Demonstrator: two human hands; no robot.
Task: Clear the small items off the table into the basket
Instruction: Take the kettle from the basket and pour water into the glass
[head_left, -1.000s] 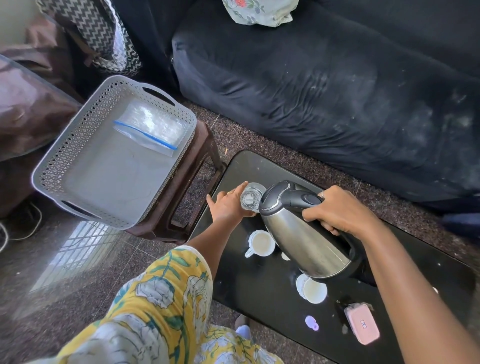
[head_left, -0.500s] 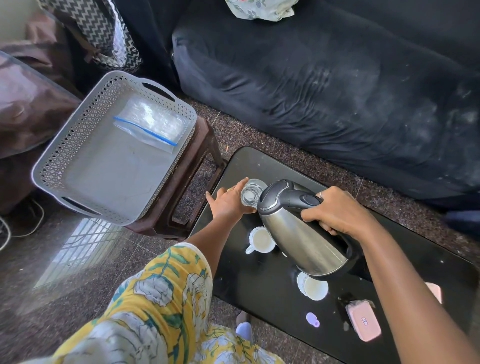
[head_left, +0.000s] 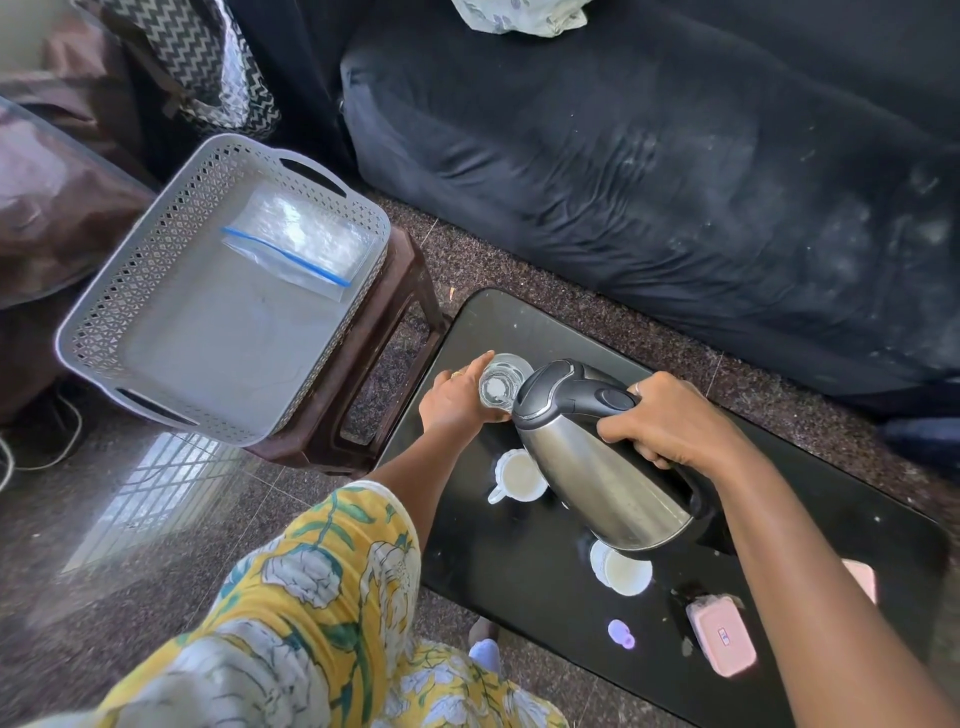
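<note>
The setting was a home living room. A dark upholstered sofa (head_left: 649, 171) occupied the far side of the view, with a floral-patterned cushion (head_left: 519, 15) resting on its seat. A low black glossy worktop (head_left: 519, 571) stood just in front of the sofa on a speckled carpet (head_left: 493, 260). Domestic items sat on the worktop: two white cups (head_left: 519, 475), a clear drinking glass (head_left: 501, 384) and a stainless electric kettle (head_left: 597, 467). Beside the worktop, a brown plastic stool (head_left: 363, 374) carried a grey perforated basket (head_left: 104, 322). Polished stone flooring (head_left: 104, 519) reflected a barred window. A zigzag-patterned bag (head_left: 208, 62) stood in the corner.
</note>
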